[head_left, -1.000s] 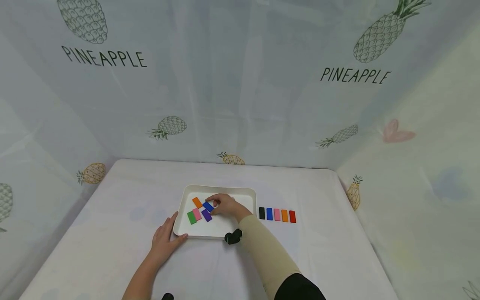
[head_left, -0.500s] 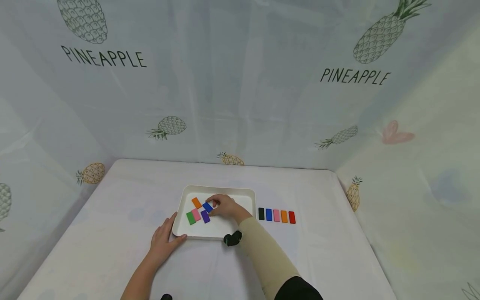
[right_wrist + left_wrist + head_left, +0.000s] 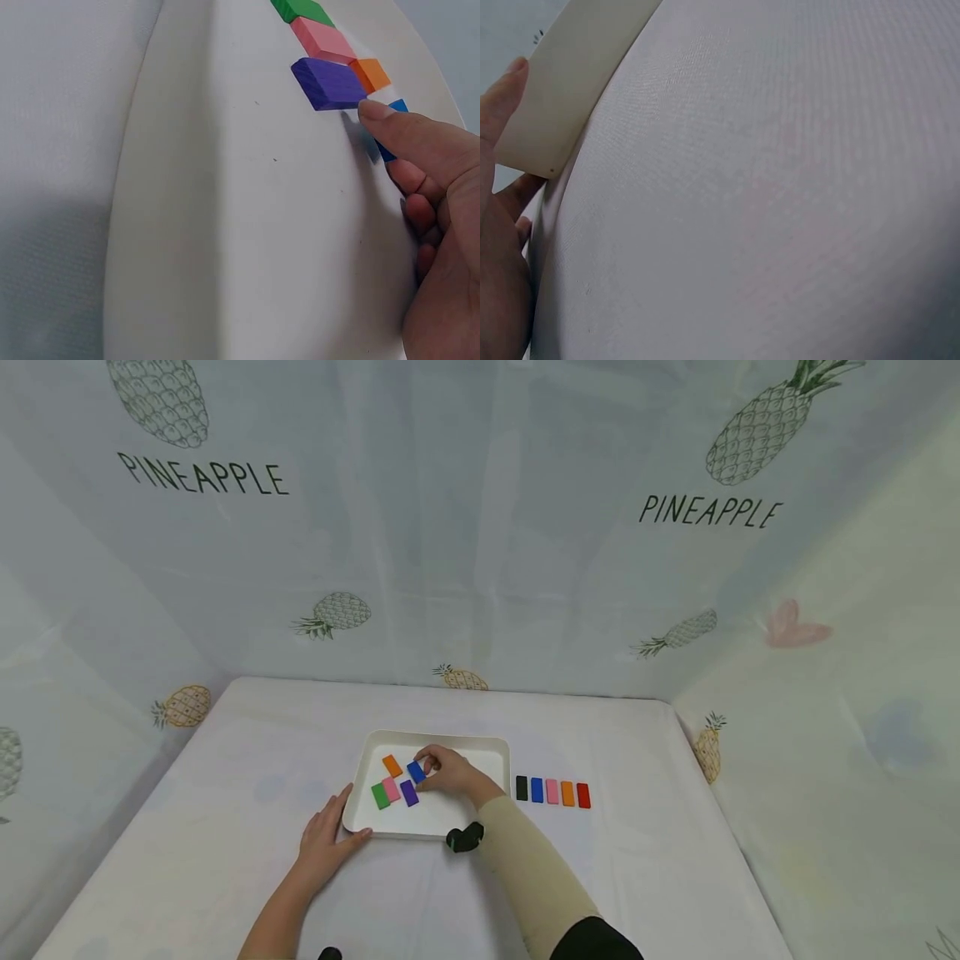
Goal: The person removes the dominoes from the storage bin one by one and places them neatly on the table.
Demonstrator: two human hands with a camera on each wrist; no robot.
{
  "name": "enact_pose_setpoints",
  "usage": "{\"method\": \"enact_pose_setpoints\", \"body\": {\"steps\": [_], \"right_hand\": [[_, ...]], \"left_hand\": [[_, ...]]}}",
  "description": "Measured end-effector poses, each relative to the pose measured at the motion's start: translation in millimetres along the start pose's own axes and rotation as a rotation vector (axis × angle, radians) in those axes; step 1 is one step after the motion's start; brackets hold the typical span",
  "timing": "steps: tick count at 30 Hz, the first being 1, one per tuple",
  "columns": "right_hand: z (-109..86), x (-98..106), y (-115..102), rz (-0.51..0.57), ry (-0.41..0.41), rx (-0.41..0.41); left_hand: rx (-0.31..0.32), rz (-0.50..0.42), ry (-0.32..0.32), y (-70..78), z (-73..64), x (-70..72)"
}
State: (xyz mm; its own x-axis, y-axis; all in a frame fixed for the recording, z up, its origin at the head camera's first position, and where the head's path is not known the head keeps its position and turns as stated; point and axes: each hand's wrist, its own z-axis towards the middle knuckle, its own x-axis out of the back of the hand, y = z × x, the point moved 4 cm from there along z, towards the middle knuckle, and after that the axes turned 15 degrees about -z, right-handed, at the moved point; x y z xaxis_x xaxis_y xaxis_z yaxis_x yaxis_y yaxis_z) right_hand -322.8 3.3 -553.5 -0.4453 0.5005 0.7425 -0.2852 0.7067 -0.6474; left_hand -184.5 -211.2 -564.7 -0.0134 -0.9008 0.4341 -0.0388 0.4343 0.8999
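Note:
In the head view, my left hand (image 3: 322,837) rests at the near left corner of the white tray (image 3: 501,768), fingers straight along its left side and thumb at the front wall. The left wrist view shows that thumb (image 3: 506,94) against the outer wall. My right hand (image 3: 450,772) reaches over the tray and pinches a blue block (image 3: 416,772) between thumb and index finger. In the right wrist view, the thumb partly hides the blue block (image 3: 386,150), its tip right at the corner of a purple block (image 3: 330,84). Beside these lie orange (image 3: 392,766), pink (image 3: 391,789) and green (image 3: 380,796) blocks.
Right of the tray, a row of blocks stands on the white cloth: black (image 3: 522,788), blue (image 3: 537,790), pink (image 3: 552,791), orange (image 3: 567,793) and red (image 3: 583,796). A pineapple-print curtain (image 3: 480,527) closes off the back and sides of the table.
The blue block in my right hand has turned a little and now sits slightly apart from the purple block. The left hand keeps its place at the tray's corner.

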Motion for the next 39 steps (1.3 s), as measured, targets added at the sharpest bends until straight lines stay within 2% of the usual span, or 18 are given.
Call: {"method": "enact_pose_setpoints", "body": {"steps": [10, 15, 18, 22, 30, 35, 39], "right_hand": [[-9.1, 3.6, -2.3, 0.027, -0.037, 0.005], [-26.9, 5.1, -7.2, 0.070, -0.066, 0.007], [-42.3, 8.5, -8.5, 0.097, -0.046, 0.004], [-64.7, 18.9, -9.7, 0.105, 0.030, 0.011], [-108.5, 46.1, -8.5, 0.125, 0.218, -0.023], [-134.4, 61.4, -0.1, 0.143, 0.324, -0.039], [-149.2, 66.8, 11.5, 0.156, 0.399, -0.101]], "left_hand": [[0.015, -0.012, -0.008, -3.9, 3.2, -1.3], [0.013, -0.009, 0.005, -8.9, 2.7, 1.9], [-0.008, -0.009, 0.017, -10.3, 2.6, 1.8], [-0.021, -0.005, 0.013, -10.4, 3.5, -0.2], [0.028, -0.005, -0.011, -9.1, 2.4, -0.9], [0.027, -0.004, -0.012, -8.5, 1.3, -1.6], [0.016, -0.002, -0.009, -7.1, 0.8, -2.1]]}}
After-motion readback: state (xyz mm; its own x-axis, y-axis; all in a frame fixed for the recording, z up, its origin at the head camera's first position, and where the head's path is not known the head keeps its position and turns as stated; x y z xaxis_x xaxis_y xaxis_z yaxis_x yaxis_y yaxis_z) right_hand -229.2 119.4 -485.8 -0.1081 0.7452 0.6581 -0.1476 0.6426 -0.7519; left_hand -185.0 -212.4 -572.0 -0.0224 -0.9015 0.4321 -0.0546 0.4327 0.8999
